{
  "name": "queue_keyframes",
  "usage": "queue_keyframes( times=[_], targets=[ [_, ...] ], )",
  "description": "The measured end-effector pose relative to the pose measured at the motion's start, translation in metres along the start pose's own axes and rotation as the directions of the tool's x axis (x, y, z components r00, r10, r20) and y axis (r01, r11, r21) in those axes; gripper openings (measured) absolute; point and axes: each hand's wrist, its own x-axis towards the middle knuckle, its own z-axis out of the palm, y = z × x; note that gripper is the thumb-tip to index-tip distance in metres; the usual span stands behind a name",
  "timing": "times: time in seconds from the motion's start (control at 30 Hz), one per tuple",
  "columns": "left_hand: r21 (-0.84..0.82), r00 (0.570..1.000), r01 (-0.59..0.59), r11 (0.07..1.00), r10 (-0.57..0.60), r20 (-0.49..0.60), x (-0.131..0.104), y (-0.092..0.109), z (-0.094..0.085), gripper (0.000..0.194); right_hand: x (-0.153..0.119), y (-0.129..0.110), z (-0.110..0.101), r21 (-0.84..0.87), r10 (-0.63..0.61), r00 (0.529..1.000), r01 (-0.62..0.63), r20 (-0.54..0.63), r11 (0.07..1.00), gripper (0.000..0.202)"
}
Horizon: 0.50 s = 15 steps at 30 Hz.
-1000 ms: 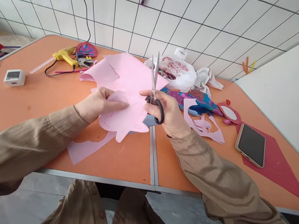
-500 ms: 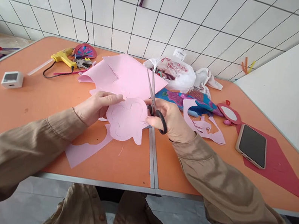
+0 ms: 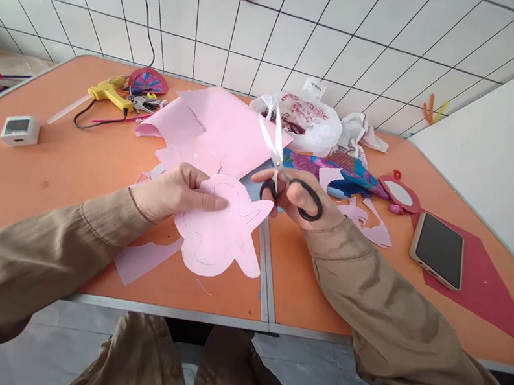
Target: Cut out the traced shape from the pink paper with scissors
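Observation:
My left hand [image 3: 177,196] pinches a pink cutout [image 3: 214,238] by its upper left part, thumb on top. The cutout has wavy edges, thin drawn lines and pointed parts on its right side. Black-handled scissors [image 3: 277,163] are in my right hand [image 3: 308,198], their blades parted and pointing up toward the wall. The blades do not touch the cutout. Behind my hands lie large pink sheets [image 3: 229,125], and a pink scrap [image 3: 144,260] rests below my left wrist.
At the left are a yellow glue gun [image 3: 110,96] and a white device [image 3: 21,131]. Toward the back sit a plastic bag [image 3: 317,127] and patterned cloth [image 3: 353,177]. To the right, a phone [image 3: 439,250] lies on red sheet material [image 3: 488,284].
The cutout has turned and come lower, showing more of its pointed parts. My right hand has let go of it and moved right with the scissors, whose blades have opened wider.

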Motion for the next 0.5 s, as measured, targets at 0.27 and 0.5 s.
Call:
queue_keyframes(
  times=[0.27, 0.5],
  targets=[
    [0.035, 1.0, 0.015, 0.999, -0.015, -0.001, -0.003, 0.005, 0.0, 0.021, -0.003, 0.009, -0.007, -0.106, 0.17, 0.926, -0.142, 0.336, 0.984, 0.039],
    [0.22, 0.997, 0.08, 0.972, -0.072, -0.042, 0.0, 0.008, -0.013, 0.021, -0.004, 0.009, -0.016, -0.197, 0.192, 0.896, -0.12, 0.4, 0.973, 0.045]
  ],
)
